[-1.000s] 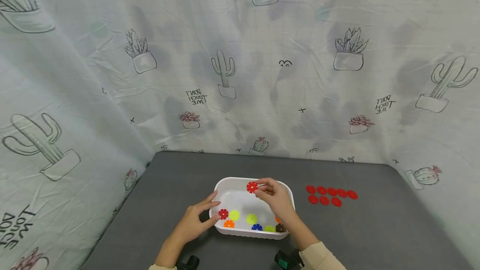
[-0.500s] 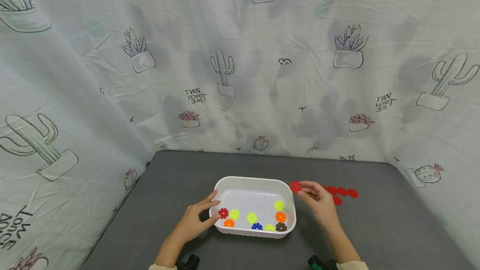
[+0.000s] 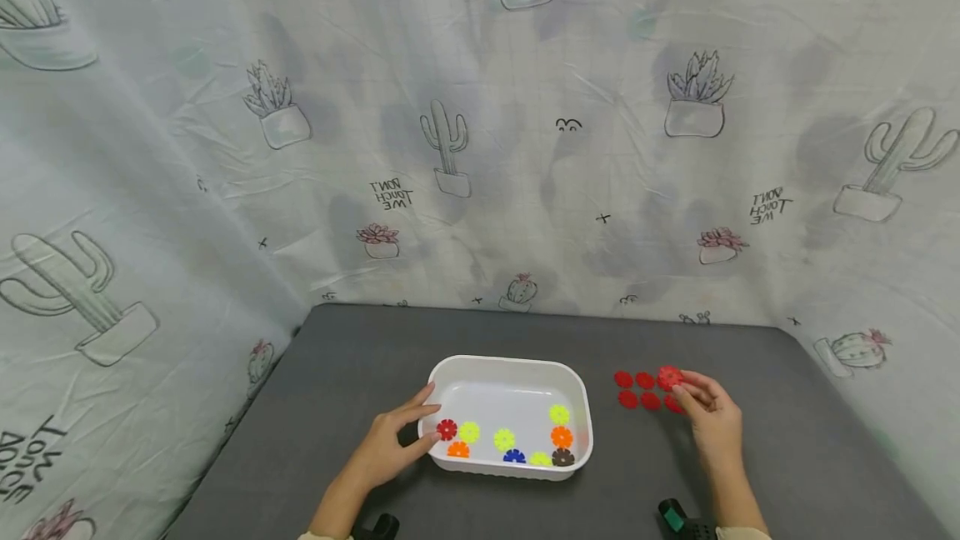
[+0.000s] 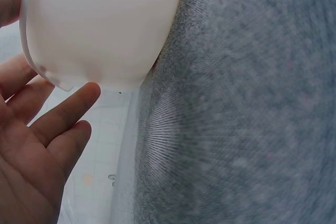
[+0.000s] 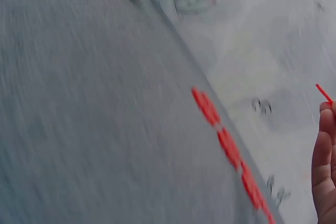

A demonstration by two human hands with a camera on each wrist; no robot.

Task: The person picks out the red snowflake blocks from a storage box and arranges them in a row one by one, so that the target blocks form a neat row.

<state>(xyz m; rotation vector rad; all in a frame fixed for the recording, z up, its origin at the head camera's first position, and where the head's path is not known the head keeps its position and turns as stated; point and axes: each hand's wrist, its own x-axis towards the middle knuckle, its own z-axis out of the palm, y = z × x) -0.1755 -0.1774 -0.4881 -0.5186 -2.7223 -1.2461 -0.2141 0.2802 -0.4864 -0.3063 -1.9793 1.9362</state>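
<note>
A white plastic tray [image 3: 491, 367] stands on the grey table, with several notched plastic discs in red, yellow, orange, blue and brown along its near side. My left hand [image 3: 390, 440] rests at the tray's left rim, thumb and fingers spread and fairly straight; in the left wrist view its fingertips touch the tray's wall [image 4: 100, 24]. Right of the tray, my right hand [image 3: 716, 423] pinches a red notched disc [image 3: 669, 378] above the rows of red discs [image 3: 628, 399]. In the right wrist view the held disc [image 5: 324, 93] shows edge-on. The hand hides part of the rows.
A grey cloth covers the table [image 3: 352, 348]. Behind it and at both sides hangs a pale curtain [image 3: 510, 148] with cactus prints. Black wrist devices [image 3: 686, 523] sit on both wrists near the bottom edge.
My right hand has carried the red disc out from above the tray, rightward to the rows of red discs. The left hand has stayed at the tray rim.
</note>
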